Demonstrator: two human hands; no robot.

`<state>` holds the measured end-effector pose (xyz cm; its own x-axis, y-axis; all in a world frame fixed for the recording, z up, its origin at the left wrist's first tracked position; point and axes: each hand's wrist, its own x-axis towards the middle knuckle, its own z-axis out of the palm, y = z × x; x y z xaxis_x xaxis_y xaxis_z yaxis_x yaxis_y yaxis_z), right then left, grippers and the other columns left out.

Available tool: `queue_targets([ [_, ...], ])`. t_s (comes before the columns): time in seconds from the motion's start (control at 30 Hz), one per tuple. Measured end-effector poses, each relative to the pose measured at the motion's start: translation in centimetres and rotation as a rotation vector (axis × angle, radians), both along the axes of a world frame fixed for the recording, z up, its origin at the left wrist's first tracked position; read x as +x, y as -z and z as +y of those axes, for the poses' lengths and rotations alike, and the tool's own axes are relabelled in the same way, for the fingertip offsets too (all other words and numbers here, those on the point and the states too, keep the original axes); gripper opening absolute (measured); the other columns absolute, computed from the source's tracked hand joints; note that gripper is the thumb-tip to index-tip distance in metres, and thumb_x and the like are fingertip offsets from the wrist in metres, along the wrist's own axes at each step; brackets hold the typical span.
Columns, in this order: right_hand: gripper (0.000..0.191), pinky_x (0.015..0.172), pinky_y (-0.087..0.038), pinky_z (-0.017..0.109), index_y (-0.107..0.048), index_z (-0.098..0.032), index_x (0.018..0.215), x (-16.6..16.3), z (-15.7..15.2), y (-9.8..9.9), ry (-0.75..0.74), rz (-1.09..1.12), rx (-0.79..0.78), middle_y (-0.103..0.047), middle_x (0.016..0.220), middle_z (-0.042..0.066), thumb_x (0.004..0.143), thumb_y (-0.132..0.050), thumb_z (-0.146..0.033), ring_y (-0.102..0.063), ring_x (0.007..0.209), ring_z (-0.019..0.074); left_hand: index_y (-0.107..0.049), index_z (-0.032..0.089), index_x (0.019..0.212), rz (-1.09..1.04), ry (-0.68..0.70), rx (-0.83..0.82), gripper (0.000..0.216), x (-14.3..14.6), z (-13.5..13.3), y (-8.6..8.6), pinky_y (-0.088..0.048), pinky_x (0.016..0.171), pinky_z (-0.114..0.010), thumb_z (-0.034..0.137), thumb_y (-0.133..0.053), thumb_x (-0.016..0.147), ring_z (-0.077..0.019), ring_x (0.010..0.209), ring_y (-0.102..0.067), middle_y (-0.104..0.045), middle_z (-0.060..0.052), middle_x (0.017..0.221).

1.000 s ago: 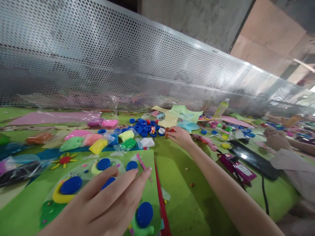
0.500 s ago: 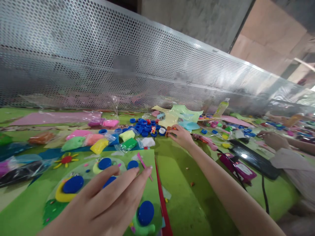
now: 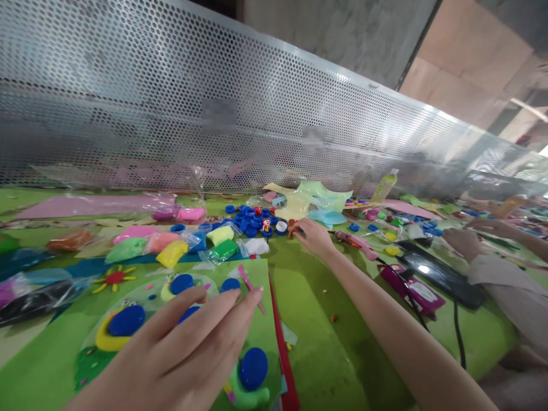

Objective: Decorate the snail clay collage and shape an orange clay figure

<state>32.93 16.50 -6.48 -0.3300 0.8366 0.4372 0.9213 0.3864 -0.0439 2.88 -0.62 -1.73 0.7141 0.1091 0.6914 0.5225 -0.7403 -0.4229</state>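
Note:
My left hand lies flat, fingers together, on a green craft sheet decorated with blue bottle caps and coloured clay shapes. My right hand is stretched far forward to the pile of blue caps, its fingers pinched on a small brown-red piece beside a white-lined cap. Bags of yellow clay, green clay and white clay lie between the sheet and the pile.
A perforated metal screen walls off the table's far side. A hot-glue gun, a dark tablet with a cable and a magenta packet lie right. Another person's hand and sleeve are at far right.
My right hand has closed its fingers on the small piece by the cap pile. The other person's hand at far right has shifted slightly. My left hand stays flat.

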Motion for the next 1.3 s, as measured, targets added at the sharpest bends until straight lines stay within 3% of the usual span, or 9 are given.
queue_targets([
  [0.27,0.021,0.081,-0.049,0.038,-0.057,-0.015,0.105,-0.1,0.0,0.0,0.039,-0.014,-0.030,-0.060,0.106,0.007,0.089,-0.051,-0.027,-0.058,0.095,0.0177,-0.063,0.014,0.099,-0.003,0.011,-0.035,0.025,0.0,0.2,0.1,-0.023,0.111,-0.038,0.014,-0.042,0.087,-0.0189,0.115,-0.046,-0.059,-0.005,0.120],
  [0.47,0.017,0.077,-0.047,0.029,-0.065,-0.021,0.097,-0.2,-0.4,-0.3,0.024,-0.016,-0.008,-0.063,0.102,0.005,0.085,-0.052,-0.021,-0.057,0.098,0.0191,-0.063,0.015,0.099,-0.022,0.013,-0.037,0.024,-0.1,0.3,0.2,-0.024,0.111,-0.037,0.016,-0.042,0.088,-0.0171,0.114,-0.047,-0.057,-0.003,0.123],
  [0.67,0.020,0.078,-0.046,0.027,-0.064,-0.020,0.100,-0.3,-0.4,-0.3,0.023,-0.008,0.004,-0.062,0.106,0.007,0.085,-0.051,-0.023,-0.057,0.098,0.0201,-0.063,0.014,0.101,-0.014,0.005,-0.043,0.024,-0.1,0.2,0.3,-0.024,0.110,-0.038,0.017,-0.043,0.088,-0.0183,0.116,-0.046,-0.055,-0.004,0.126],
  [0.93,0.020,0.075,-0.048,0.029,-0.064,-0.021,0.101,-0.4,-0.3,-0.2,0.051,0.002,-0.033,-0.061,0.107,0.007,0.087,-0.050,-0.022,-0.058,0.096,0.0193,-0.065,0.015,0.095,-0.047,0.003,-0.016,0.028,0.0,0.5,-0.2,-0.025,0.108,-0.036,0.013,-0.038,0.089,-0.0181,0.107,-0.050,-0.062,-0.003,0.113],
  [1.2,0.020,0.079,-0.050,0.035,-0.059,-0.016,0.101,-0.5,-0.2,0.0,0.063,0.138,-0.039,-0.060,0.105,0.006,0.090,-0.049,-0.030,-0.059,0.090,0.0154,-0.063,0.018,0.100,-0.041,-0.130,-0.049,0.025,-1.2,2.2,-0.2,-0.037,0.093,-0.042,0.016,-0.042,0.087,-0.0260,0.106,-0.052,-0.063,-0.007,0.112],
  [1.3,0.019,0.076,-0.051,0.034,-0.059,-0.015,0.098,-0.2,-0.3,-0.2,0.061,0.263,0.020,-0.061,0.100,0.005,0.089,-0.051,-0.029,-0.060,0.086,0.0144,-0.062,0.021,0.102,0.050,-0.168,-0.081,0.028,-1.9,3.0,0.4,-0.038,0.095,-0.046,0.020,-0.039,0.087,-0.0276,0.110,-0.051,-0.064,-0.004,0.111],
])
